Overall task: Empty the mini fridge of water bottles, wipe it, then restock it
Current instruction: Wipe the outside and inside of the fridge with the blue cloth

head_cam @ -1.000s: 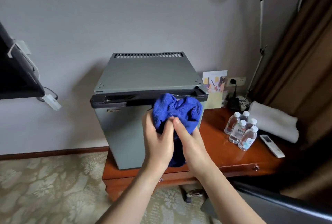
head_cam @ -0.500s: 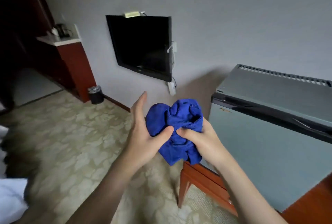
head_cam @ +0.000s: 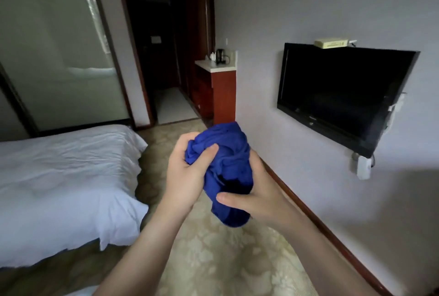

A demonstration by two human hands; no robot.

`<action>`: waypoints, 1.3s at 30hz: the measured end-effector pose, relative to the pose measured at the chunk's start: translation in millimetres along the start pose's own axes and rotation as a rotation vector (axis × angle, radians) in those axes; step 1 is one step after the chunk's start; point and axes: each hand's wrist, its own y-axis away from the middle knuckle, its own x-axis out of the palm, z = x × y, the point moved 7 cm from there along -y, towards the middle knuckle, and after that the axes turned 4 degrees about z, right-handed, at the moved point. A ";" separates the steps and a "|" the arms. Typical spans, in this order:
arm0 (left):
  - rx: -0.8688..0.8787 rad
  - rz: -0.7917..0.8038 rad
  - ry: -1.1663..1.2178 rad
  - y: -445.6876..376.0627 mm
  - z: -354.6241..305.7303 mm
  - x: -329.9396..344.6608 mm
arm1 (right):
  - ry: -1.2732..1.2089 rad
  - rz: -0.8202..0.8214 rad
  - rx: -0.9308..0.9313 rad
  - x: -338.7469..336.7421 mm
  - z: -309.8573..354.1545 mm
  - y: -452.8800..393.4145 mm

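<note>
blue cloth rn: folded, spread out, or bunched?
Bunched. The blue cloth is a crumpled wad with creases all over, gripped between the left hand and the right hand; no flat panel or neat fold shows.

Open carpet point(head_cam: 213, 260) ahead; bed point(head_cam: 66, 177) left, TV point(head_cam: 342, 96) right.

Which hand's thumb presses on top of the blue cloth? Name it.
The left hand: its thumb lies across the top of the blue cloth. The right hand grips lower down, thumb underneath.
</note>
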 end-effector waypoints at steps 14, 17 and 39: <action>-0.023 -0.097 -0.108 -156.6 92.4 -65.6 | -0.071 -0.034 0.014 -16.1 -88.9 -220.1; -0.027 0.002 -0.170 -219.0 122.1 -64.4 | -0.028 0.009 -0.010 -46.0 -110.5 -279.1; 0.019 0.096 -0.579 -633.5 324.3 -171.8 | 0.120 0.291 -0.024 -94.6 -276.6 -762.3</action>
